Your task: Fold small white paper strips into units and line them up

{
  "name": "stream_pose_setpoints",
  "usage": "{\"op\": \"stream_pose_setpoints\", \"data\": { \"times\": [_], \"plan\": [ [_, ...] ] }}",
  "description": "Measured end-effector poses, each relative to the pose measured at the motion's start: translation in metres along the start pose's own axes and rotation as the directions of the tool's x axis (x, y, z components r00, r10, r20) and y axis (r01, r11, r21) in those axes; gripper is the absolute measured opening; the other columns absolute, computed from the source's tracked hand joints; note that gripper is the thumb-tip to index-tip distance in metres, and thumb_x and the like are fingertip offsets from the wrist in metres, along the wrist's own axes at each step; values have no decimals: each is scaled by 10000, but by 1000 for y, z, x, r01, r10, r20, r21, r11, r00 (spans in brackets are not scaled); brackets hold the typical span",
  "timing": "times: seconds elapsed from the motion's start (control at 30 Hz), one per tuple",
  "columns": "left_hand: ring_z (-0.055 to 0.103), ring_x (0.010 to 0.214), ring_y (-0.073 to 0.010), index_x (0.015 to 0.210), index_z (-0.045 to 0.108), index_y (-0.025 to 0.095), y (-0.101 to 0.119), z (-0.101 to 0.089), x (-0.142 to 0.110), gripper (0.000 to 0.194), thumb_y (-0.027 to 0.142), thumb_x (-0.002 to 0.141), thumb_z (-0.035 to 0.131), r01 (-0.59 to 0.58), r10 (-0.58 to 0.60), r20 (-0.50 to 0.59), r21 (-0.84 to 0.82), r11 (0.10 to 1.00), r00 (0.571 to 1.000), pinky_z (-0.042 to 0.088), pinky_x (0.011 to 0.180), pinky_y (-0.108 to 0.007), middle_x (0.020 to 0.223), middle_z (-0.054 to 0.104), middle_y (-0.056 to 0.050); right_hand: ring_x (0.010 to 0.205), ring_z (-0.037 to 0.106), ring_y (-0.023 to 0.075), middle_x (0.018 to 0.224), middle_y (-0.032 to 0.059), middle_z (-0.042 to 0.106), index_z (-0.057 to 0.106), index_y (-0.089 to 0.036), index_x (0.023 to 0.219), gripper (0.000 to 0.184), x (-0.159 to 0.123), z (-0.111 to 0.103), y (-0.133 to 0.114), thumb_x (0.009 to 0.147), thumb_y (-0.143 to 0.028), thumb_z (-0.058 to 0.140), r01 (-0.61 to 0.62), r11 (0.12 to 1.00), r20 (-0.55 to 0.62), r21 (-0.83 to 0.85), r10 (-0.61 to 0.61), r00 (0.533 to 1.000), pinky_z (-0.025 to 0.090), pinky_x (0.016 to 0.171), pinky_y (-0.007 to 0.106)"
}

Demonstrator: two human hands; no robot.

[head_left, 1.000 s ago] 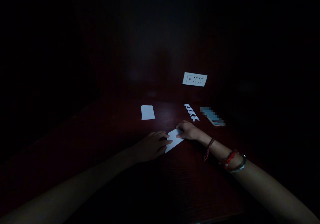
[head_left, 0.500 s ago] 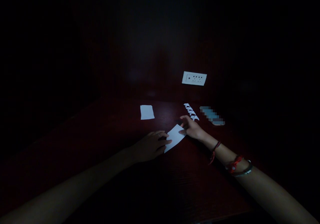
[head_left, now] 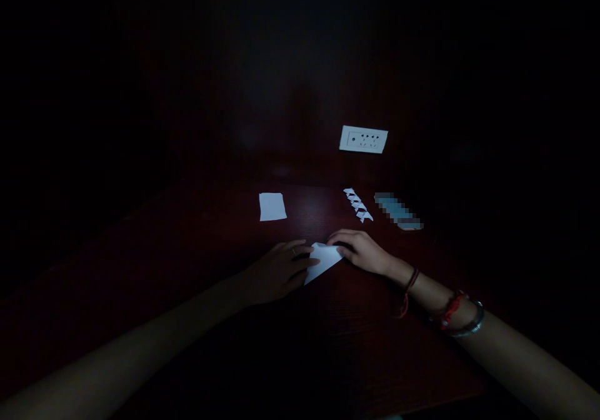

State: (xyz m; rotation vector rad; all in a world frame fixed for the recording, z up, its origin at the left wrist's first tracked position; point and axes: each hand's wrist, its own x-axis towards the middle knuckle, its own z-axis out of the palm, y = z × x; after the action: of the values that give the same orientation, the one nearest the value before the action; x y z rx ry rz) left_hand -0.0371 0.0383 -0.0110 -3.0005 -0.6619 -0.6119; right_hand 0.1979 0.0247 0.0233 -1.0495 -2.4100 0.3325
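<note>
Head view — white paper (head_left: 324, 262) on the dark red table (head_left: 375, 326). L hand (head_left: 276, 275), fingers spread, pins its left end; R hand (head_left: 364, 251) pinches the right. Prob. light, flexible, easily creased — I'd take the edges w/ fingertips.

From my station I count two hands, a left hand (head_left: 276, 272) and a right hand (head_left: 366, 251), with one sheet of paper (head_left: 324, 259) between them. Beyond the left hand: one paper stack (head_left: 272, 207) (how many sheets, I can't tell). Beyond the right hand: one row of folded pieces (head_left: 359, 207), too small for me to number surely, one phone (head_left: 397, 211), one socket plate (head_left: 363, 139). Behind that hand, three bracelets (head_left: 413, 279); on the left, one ring (head_left: 294, 252).
</note>
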Motion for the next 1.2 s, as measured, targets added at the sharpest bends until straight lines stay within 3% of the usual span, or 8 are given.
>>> {"op": "stream_pose_setpoints", "data": {
  "times": [0.3, 0.67, 0.97, 1.1, 1.2],
  "plan": [
    [282, 1186, -239, 1149, 467, 248, 0, 1, -1, 311, 227, 843, 420, -14, 14, -9, 13, 1000, 1000, 308, 927, -433, 1243, 412, -32, 917, 542, 139, 1043, 37, 583, 507, -179, 1116, 372, 6, 3, 2, 767, -93, 409, -62, 998, 12, 12, 62, 998, 394, 816, 268],
    [312, 1162, -237, 1136, 476, 255, 0, 3, 1, 300, 232, 841, 426, 2, -2, -15, 7, 1000, 1000, 323, 919, -436, 1223, 430, -21, 958, 513, 146, 1060, 37, 574, 555, -207, 1068, 326, -2, 4, 4, 784, -90, 446, 208, 957, 121, -202, -187, 975, 345, 856, 321],
    [307, 1166, -240, 1105, 493, 246, -1, 4, 0, 283, 217, 829, 443, 15, -16, -43, -25, 1000, 999, 325, 922, -436, 1234, 397, -41, 960, 494, 151, 1108, 35, 536, 503, -239, 1134, 387, -8, 8, 5, 788, -81, 432, 215, 939, 132, -267, -186, 974, 366, 840, 318],
    [243, 1210, -239, 1132, 474, 230, 1, 0, 2, 292, 224, 846, 416, 25, -25, 14, 3, 1000, 1000, 291, 953, -427, 1319, 303, -39, 972, 485, 151, 1115, 38, 529, 493, -230, 1147, 388, -9, 8, 5, 797, -82, 417, 218, 938, 123, -270, -191, 974, 363, 858, 315],
    [234, 1219, -238, 1163, 445, 236, 1, -2, 2, 309, 247, 858, 399, 21, -22, 63, 11, 1000, 998, 296, 947, -430, 1315, 327, -27, 974, 480, 149, 1115, 34, 530, 476, -232, 1165, 398, -9, 9, 7, 803, -80, 409, 223, 937, 122, -270, -196, 973, 364, 862, 311]
  ]
}}
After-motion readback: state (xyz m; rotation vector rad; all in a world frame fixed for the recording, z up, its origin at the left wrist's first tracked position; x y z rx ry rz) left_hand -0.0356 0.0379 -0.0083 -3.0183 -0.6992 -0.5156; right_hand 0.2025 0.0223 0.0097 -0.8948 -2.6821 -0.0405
